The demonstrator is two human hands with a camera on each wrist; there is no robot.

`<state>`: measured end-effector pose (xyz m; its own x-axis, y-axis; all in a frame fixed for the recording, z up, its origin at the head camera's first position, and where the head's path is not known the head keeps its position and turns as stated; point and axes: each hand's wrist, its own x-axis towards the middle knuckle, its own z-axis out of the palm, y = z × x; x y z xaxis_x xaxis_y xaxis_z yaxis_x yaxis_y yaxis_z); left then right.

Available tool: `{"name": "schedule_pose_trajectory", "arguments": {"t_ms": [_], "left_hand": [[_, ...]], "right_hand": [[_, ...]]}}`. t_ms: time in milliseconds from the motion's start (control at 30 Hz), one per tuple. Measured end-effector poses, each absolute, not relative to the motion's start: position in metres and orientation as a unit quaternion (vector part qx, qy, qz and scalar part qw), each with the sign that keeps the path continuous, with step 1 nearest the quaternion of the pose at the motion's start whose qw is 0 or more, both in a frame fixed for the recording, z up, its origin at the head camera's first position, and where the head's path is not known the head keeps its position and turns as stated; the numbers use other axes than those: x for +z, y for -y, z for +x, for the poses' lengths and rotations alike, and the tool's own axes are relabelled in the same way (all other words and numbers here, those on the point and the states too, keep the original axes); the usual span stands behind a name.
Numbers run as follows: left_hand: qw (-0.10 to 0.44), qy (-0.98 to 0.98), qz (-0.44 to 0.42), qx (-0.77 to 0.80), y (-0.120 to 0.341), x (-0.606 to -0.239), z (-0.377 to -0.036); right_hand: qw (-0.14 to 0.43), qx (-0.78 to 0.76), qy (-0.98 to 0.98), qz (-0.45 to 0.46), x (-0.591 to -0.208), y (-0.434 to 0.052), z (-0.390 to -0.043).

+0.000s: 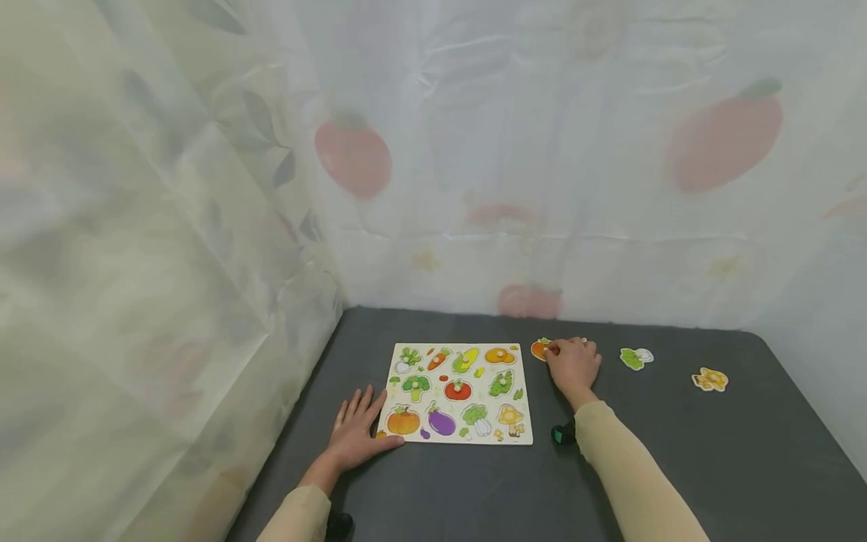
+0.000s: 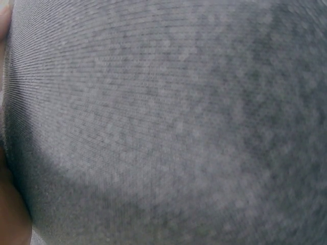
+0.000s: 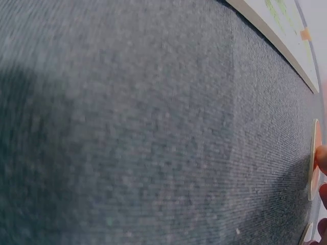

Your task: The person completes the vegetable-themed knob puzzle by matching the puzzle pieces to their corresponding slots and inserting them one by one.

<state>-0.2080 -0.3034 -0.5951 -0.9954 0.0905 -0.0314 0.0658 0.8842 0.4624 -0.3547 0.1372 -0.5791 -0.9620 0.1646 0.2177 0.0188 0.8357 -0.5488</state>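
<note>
At the puzzle board's (image 1: 482, 400) left edge: our left hand (image 1: 357, 433); a sideways push could skew the board; fingers spread, thumb touching its lower corner. Just right of the board: orange piece (image 1: 538, 349), droppable should we pinch loosely; our right hand's (image 1: 574, 366) fingertips pinch it. Farther right: green-and-white piece (image 1: 633, 359), yellow piece (image 1: 710, 379).

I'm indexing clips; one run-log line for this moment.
left hand: spread at vegetable puzzle board | right hand: pinching orange puzzle piece | green-white piece: on table

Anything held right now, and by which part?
Right hand appears to pinch the orange piece from above, likely by its knob; exact contact hidden. Left hand grips nothing, spread at a corner of the board.
</note>
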Motion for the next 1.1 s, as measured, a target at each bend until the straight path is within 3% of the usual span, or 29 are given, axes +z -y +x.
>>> {"name": "schedule_pose_trajectory", "arguments": {"t_ms": [533, 767, 1100], "left_hand": [[0.032, -0.97, 0.048, 0.237, 0.305, -0.599, -0.212], [0.031, -0.971, 0.049, 0.231, 0.31, -0.602, -0.214], [0.022, -0.968, 0.053, 0.243, 0.306, -0.598, -0.211]], "right_hand": [[0.156, 0.307, 0.939, -0.009, -0.566, -0.134, -0.345], [0.172, 0.344, 0.921, 0.063, -0.552, -0.106, -0.329], [0.146, 0.357, 0.91, 0.149, -0.545, -0.052, -0.297]]}}
